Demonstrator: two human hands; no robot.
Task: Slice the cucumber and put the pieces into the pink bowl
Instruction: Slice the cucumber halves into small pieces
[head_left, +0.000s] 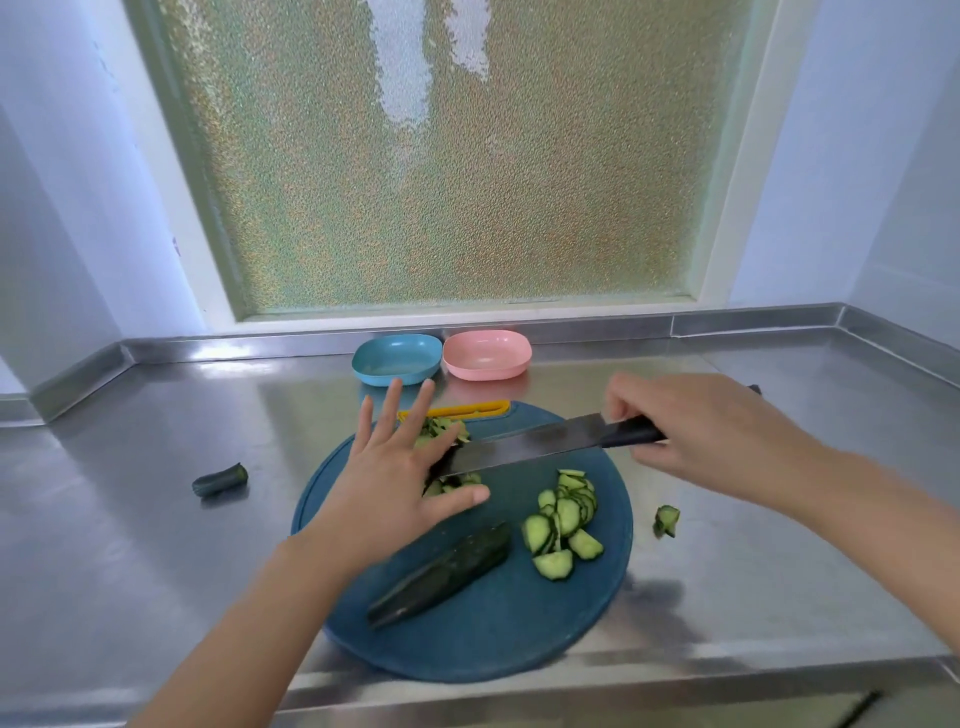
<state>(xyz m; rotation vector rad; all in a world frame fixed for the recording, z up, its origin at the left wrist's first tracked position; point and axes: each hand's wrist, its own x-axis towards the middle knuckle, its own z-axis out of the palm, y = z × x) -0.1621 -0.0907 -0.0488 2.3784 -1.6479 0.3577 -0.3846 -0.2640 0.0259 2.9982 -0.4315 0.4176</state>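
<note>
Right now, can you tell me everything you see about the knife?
The knife has a long, wide blade that looks like grey steel and a black handle. The right hand grips the handle. The blade reaches leftwards over the round blue cutting board, with its tip at a heap of cucumber pieces beside the flat left hand.

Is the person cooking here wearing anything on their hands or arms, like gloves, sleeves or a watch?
No. The left hand and right hand are bare, without gloves, and no ring shows. The left forearm and right forearm are uncovered as far as the picture reaches: no sleeve, watch or bracelet is in view.
</note>
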